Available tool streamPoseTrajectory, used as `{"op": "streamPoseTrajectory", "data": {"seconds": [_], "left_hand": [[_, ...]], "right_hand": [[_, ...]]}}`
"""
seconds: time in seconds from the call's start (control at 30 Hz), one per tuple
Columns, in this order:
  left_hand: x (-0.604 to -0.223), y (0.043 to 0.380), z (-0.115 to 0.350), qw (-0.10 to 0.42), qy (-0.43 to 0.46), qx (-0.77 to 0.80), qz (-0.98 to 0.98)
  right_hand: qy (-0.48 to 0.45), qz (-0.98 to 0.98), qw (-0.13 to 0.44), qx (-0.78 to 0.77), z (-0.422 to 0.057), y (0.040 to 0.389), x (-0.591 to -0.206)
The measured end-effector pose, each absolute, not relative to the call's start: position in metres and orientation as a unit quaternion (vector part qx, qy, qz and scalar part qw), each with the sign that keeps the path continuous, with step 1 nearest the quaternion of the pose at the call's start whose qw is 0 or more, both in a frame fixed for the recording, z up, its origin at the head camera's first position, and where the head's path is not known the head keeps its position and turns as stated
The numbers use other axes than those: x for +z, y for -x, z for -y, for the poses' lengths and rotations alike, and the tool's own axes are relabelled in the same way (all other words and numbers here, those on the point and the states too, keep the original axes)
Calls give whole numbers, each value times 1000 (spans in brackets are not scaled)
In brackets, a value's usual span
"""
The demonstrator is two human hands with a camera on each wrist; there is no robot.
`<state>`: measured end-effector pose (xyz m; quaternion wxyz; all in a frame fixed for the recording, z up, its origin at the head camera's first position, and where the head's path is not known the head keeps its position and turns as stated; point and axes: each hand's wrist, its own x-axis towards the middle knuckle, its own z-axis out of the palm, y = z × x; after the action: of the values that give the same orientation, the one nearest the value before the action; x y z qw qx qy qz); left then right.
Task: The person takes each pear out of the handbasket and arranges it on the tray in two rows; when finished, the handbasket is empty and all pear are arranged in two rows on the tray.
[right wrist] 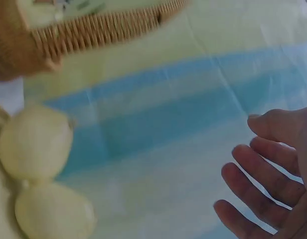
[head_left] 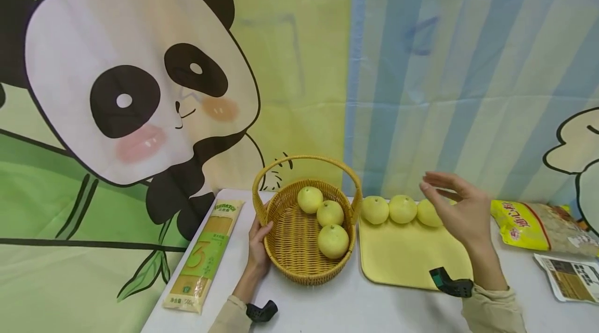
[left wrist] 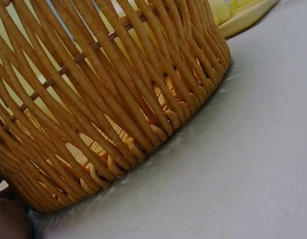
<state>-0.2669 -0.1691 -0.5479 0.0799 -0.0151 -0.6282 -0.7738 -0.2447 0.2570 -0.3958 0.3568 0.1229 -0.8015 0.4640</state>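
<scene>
My left hand (head_left: 259, 244) holds the side of a round wicker basket (head_left: 292, 239) with a tall arched handle, the thumb at its rim. In the left wrist view the woven wall of the basket (left wrist: 118, 89) fills much of the frame, its base on the white cloth. Three round, pale yellow-green fruits (head_left: 333, 242) lie toward the right inside the basket. To the right is a yellow tray (head_left: 407, 257) with three like fruits (head_left: 403, 209) along its back edge. Above the tray's right part my right hand (head_left: 460, 210) is raised, fingers apart and nothing held (right wrist: 268, 179).
A long noodle packet (head_left: 203, 255) lies left of the basket. Right of the tray are a yellow food bag (head_left: 524, 226) and a smaller white-and-brown packet (head_left: 568, 278). Behind the white table (head_left: 337, 312) hangs a printed cloth (head_left: 309, 62) with a panda.
</scene>
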Motion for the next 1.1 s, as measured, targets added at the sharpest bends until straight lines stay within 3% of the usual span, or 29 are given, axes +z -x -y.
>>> {"op": "streamPoseTrajectory", "data": {"seconds": [0.17, 0.47, 1.1], "left_hand": [[-550, 268, 169, 79, 16, -771, 632], [-551, 265, 172, 85, 21, -767, 635], [-546, 266, 168, 83, 23, -777, 623]], "right_hand": [[-232, 807, 304, 450, -197, 229, -393], [-285, 872, 77, 390, -110, 225, -413], [-205, 944, -78, 248, -81, 253, -412]]}}
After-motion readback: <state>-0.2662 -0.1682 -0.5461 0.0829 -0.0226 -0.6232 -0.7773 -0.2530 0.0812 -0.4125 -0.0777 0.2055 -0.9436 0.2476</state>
